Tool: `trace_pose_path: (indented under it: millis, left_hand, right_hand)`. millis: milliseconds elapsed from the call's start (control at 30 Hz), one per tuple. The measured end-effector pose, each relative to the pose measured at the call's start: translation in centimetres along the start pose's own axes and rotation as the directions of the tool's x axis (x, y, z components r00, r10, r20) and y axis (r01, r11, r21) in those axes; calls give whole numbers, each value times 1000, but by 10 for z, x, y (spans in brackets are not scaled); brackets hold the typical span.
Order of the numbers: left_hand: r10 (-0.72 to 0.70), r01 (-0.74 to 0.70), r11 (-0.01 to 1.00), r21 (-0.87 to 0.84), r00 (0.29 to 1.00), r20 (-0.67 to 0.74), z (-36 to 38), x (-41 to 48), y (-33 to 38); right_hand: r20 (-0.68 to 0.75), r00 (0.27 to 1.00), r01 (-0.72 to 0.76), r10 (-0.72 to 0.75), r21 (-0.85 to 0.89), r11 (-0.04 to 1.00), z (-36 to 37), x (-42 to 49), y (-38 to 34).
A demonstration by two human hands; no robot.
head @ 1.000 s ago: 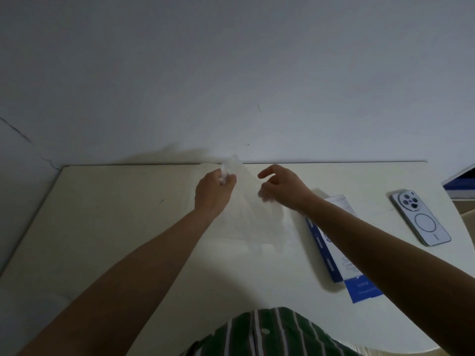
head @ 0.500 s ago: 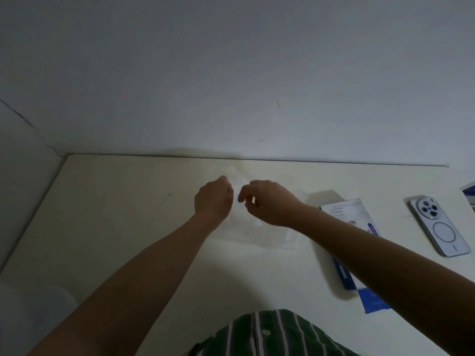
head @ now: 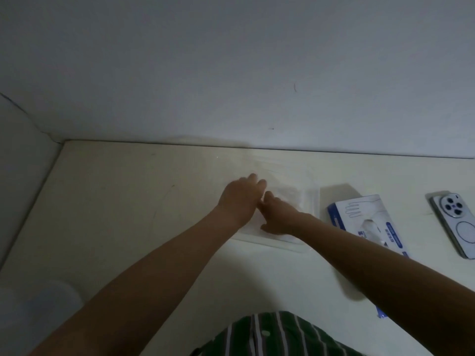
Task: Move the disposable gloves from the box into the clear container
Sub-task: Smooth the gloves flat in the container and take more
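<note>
Cream table (head: 128,227) under a bare wall carries the work. Left hand (head: 241,199) lies with fingers stretched, pressing flat on the clear bag (head: 307,201). Right hand (head: 277,217) touches it just beside, near the bag's near edge; whether its fingers pinch the film I cannot tell. Gloves inside are too faint to make out. Box (head: 367,222) sits right of the bag, phone (head: 455,222) farther right. Likely step: settling gloves in the bag. Pin the film with the left, push contents far in, smooth slowly.

The box (head: 365,222) bears a glove outline and blurred print; nothing is legible.
</note>
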State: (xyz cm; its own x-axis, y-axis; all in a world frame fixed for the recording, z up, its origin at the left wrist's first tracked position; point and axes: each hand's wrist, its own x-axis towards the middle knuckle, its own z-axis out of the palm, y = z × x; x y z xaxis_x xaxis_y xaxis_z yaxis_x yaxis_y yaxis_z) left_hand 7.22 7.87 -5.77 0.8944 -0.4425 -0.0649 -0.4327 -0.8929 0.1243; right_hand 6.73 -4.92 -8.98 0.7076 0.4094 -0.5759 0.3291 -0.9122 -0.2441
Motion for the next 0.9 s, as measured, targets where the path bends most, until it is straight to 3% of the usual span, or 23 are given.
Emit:
trace_pose_path:
  millis: [67,133,233,267,333,400,467,567,667,800,900]
  left_hand:
    - [-205,238,970,-54,914,350,14,-1,-6]
    - [-256,334,940,-67,821,510,26,-4,-15]
    - [-238,344,933,-102,807,540,34,-4,-22]
    - [-232,345,932,-112,804,547,35,-3,-22]
    - [-232,359,925,-125,793,564,37,-1,-23]
    - [-233,367,922,-126,782,578,39,1,-24]
    - [-234,369,921,-122,778,584,43,2,-25]
    - [-240,356,929,-99,785,571,46,2,-25]
    - [-244,333,941,-56,786,567,48,2,-25]
    - [-266,345,938,-21,760,593,50,2,-24]
    - [-268,349,937,-19,752,602,51,3,-23]
  right_hand:
    - [28,1000,-9,8,30,1000,0,-1,2]
    - [22,1000,-19,17,92,996,-5,-4,5]
    - [-131,991,52,-32,159,986,-14,-10,3]
    - [-119,992,68,-50,159,985,-15,-11,2]
    - [89,994,57,-65,84,995,-13,-13,-3]
    - [321,946,41,-33,-19,999,-10,-15,-6]
    - [364,931,35,-22,-29,999,-16,-15,-4]
    - [145,989,23,-38,105,994,-27,-10,-4]
    - [-59,996,-46,67,306,951,-33,1,-3]
    - [6,952,-304,306,133,943,-29,5,6]
    - [9,931,-364,365,98,926,-19,-1,4]
